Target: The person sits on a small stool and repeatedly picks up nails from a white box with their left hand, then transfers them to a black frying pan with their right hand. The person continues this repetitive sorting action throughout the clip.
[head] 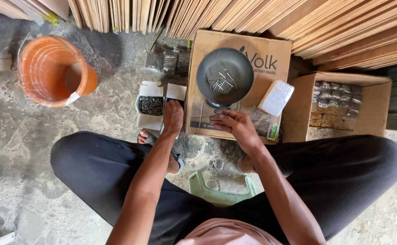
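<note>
A dark round pan [234,63] with several loose nails [221,81] in it rests on a flat cardboard box [271,63]. My right hand [235,125] lies on the box just below the pan, fingers together, seemingly holding nothing. My left hand [173,117] reaches into a small white open box, beside a second white box full of nails [151,105] on the floor. Whether the left hand holds any nails is hidden. A clear plastic packet [276,97] lies on the cardboard box to the right of the pan.
An orange bucket [39,77] stands at the left. An open carton [370,113] with bagged nails is at the right. More bags [166,61] lie behind the white boxes. Wooden boards [253,18] lean along the back. I sit on a green stool [221,193] on a concrete floor.
</note>
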